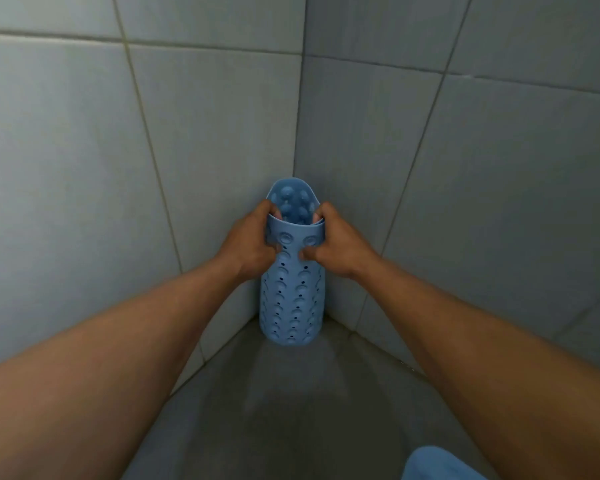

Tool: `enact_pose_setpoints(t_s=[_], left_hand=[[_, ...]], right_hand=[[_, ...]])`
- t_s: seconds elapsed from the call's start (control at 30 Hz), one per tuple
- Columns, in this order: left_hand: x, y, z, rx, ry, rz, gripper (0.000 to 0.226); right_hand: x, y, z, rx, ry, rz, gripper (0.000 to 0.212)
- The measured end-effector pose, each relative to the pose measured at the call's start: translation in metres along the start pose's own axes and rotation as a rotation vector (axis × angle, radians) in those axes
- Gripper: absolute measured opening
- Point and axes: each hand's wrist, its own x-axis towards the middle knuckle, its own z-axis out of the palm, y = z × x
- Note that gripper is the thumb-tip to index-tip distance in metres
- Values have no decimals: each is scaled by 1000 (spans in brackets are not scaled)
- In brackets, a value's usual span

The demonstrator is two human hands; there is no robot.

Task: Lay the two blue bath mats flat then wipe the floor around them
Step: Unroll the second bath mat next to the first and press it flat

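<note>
The mat (293, 303) is curled up like a tube. It stands on its end in the corner, where the two walls (84, 168) meet the floor (291, 410). The side with the little cups faces out. It is not flat yet.

What could go wrong? The mat is bendy, so it may roll up again when the hands let go. The cups may stick to each other or to a wall and make it hard to open. The floor looks dark and maybe wet, so the mat could slide.

The left hand (250, 245) grips the left side of the top edge, with its fingers curled tight round it. The right hand (340, 249) grips the right side the same way.

A blue thing (437, 465) peeks in at the bottom. I cannot tell if it is the other mat.
</note>
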Motion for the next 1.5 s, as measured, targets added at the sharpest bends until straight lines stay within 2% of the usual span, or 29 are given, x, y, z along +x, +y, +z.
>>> enact_pose_setpoints(t_s=[0.2, 0.23, 0.33, 0.37, 0.4, 0.5, 0.53, 0.77, 0.93, 1.03, 1.13, 1.27, 1.33, 1.43, 1.5], left_hand=[[-34, 17, -17, 34, -23, 30, 40], [-42, 21, -22, 44, -22, 35, 41], [-71, 38, -35, 32, -40, 22, 41], [-83, 44, -38, 20, -54, 10, 41], [-95, 50, -43, 13, -67, -5, 40], [-134, 71, -59, 1, -93, -32, 41], [-147, 78, -65, 9, -96, -39, 40], [-234, 111, -93, 71, -84, 1, 40], [-313, 134, -87, 92, 4, 71, 39], [-354, 164, -91, 85, 0, 69, 39], [-391, 195, -97, 40, -36, 26, 51], [-426, 222, -95, -19, -44, -48, 88], [-441, 231, -92, -79, -43, -104, 98], [-460, 243, -85, -168, -49, -160, 99], [-470, 250, -84, -203, -44, -134, 90]], right_hand=[[-44, -16, -9, 86, 20, -20, 47], [-54, -23, -13, 119, 20, -18, 54], [-84, -46, -18, 256, -29, 33, 110], [-95, -53, -20, 259, -44, 69, 115], [-107, -60, -23, 246, -56, 87, 107], [-147, -84, -33, 252, -74, 104, 65], [-161, -93, -36, 278, -84, 112, 60], [-251, -129, -36, 278, -110, 72, 71], [-339, -134, -17, 506, -46, 17, 67], [-389, -144, -25, 575, -44, 30, 66], [-427, -154, -41, 590, -80, 28, 65], [-462, -158, -53, 602, -99, 10, 64], [-480, -161, -56, 609, -118, -7, 66], [-500, -160, -59, 597, -166, 10, 69], [-509, -158, -61, 606, -168, -2, 70]])
